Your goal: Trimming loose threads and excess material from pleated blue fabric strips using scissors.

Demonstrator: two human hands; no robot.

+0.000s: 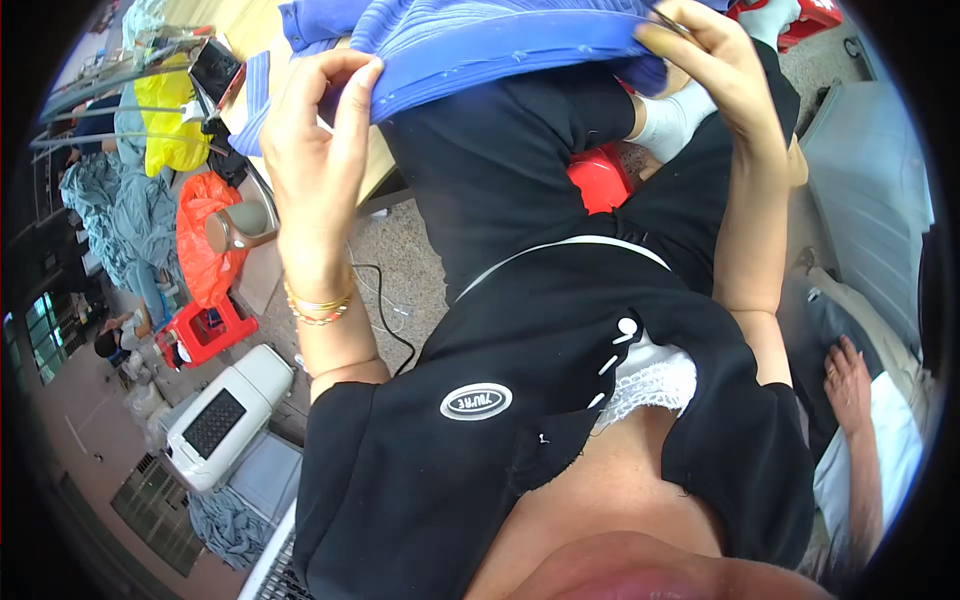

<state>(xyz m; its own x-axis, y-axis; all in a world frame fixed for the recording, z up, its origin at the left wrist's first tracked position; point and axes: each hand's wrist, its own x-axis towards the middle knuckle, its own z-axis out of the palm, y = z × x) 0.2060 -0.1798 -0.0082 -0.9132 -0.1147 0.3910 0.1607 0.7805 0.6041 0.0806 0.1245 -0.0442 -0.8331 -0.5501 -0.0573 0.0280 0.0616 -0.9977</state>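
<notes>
A blue ribbed cloth piece (480,62), probably part of a garment, stretches between my hands above my lap. Its smooth band faces me, with small pale thread ends along a seam. My left hand (325,125) pinches the band's left end between thumb and fingers. At the other end, my right hand (720,70) grips the cloth with its fingers closed. Something thin and dark shows by those fingers, too little of it to name. More blue cloth (320,22) lies on a light wooden table (245,28).
A beige-lidded cup (240,227) stands left beside an orange-red bag (207,200) and a red stool (215,332). A yellow bag (165,120) and grey-blue cloth (120,205) lie farther off. A black cable (400,335) runs along the floor. At right, another person's hand (848,385) rests near a grey covered surface (865,180).
</notes>
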